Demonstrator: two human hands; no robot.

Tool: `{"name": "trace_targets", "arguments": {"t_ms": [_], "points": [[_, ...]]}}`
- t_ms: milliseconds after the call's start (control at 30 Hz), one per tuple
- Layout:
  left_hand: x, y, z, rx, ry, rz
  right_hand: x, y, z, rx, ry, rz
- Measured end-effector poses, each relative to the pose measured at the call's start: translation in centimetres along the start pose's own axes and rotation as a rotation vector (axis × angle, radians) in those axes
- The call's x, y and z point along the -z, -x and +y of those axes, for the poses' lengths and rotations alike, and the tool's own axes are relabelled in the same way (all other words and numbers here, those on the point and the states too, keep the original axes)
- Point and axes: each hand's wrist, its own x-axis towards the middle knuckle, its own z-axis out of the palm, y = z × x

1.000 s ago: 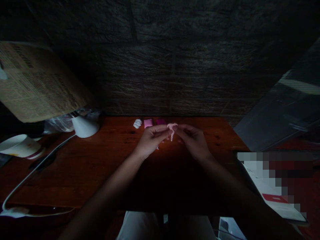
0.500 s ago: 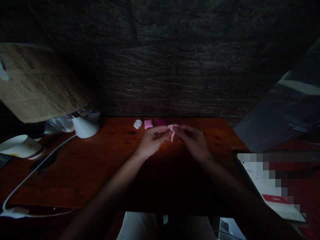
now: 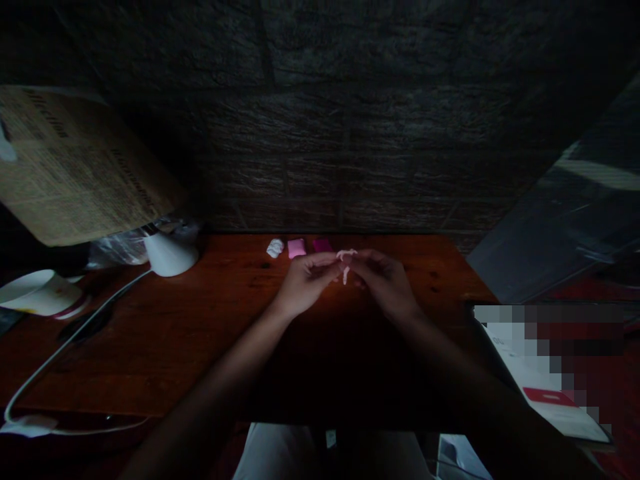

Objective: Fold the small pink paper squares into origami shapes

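Between my hands, above the table, is a small piece of pale pink modelling clay [image 3: 345, 275], with a thin strand hanging down and a curved edge on top. The thumb and fingers of my left hand [image 3: 304, 283] pinch it from the left. My right hand [image 3: 387, 279] pinches it from the right, and the fingertips of both hands nearly meet. Fingers cover its middle. Just behind my left hand lie a white crumpled lump [image 3: 275, 248], a pink block [image 3: 297, 248] and a magenta block [image 3: 322, 245].
The wooden table [image 3: 200, 333] runs along a dark stone-patterned wall [image 3: 300, 133]. On its left are a white lamp base [image 3: 171, 253] with a cord, a tipped paper cup [image 3: 40, 292] and a newsprint-covered shade [image 3: 80, 167]. A tablet-like screen [image 3: 540, 380] stands at the right.
My thumbs have come closer together over the pink clay, covering more of its middle. The hanging strand looks shorter. The rest of the scene stays as it was.
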Motion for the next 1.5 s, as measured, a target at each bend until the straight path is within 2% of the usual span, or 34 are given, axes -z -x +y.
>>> {"name": "trace_targets", "arguments": {"t_ms": [167, 367, 567, 767, 1067, 1500], "points": [[-0.04, -0.02, -0.11, -0.01, -0.005, 0.002, 0.03, -0.08, 0.16, 0.017, -0.004, -0.012], [-0.02, 0.15, 0.08, 0.084, 0.012, 0.037, 0.32, -0.12, 0.19, 0.052, 0.046, -0.045], [-0.05, 0.16, 0.18, 0.119, 0.031, 0.054, 0.47, -0.12, 0.16, 0.033, 0.086, -0.057], [-0.08, 0.04, -0.1, 0.027, 0.02, 0.026, 0.24, -0.16, 0.17, 0.022, 0.029, -0.035], [0.01, 0.17, 0.28, 0.102, 0.002, 0.027, 0.63, -0.18, 0.13, 0.062, 0.1, -0.071], [-0.13, 0.32, 0.62, 0.113, 0.043, 0.007, 0.58, -0.01, -0.2, 0.078, 0.086, -0.07]]}}
